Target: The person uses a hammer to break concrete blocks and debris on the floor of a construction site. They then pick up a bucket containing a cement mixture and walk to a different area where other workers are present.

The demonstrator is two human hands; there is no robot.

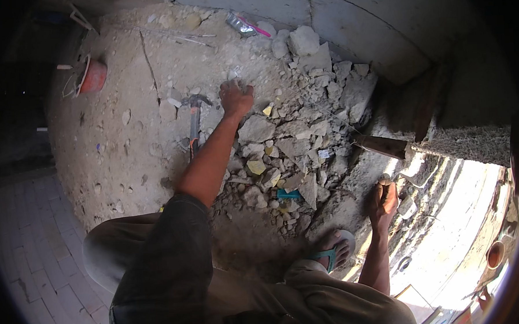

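My left hand (pixel 236 98) reaches down to the dusty ground, fingers curled beside a small whitish scrap (pixel 236 72). Its fingertips are hidden, so whether it holds anything cannot be told. A claw hammer (pixel 194 121) lies just left of that forearm, its head away from me and its lower handle covered by the arm. On the right, my right hand (pixel 385 200) is closed around a small round-ended object (pixel 385 181), mostly hidden by the fingers. Between the hands spreads a heap of broken concrete and stone rubble (pixel 291 145), with a teal plastic piece (pixel 288 194) among it.
A red bucket (pixel 94 76) lies tipped at the far left. Thin rods (pixel 176 35), a shiny packet (pixel 241 26) and a pink stick (pixel 256 27) lie toward the wall (pixel 278 2). A pipe-like piece (pixel 380 146) juts in at right. My sandalled foot (pixel 333 252) borders the rubble.
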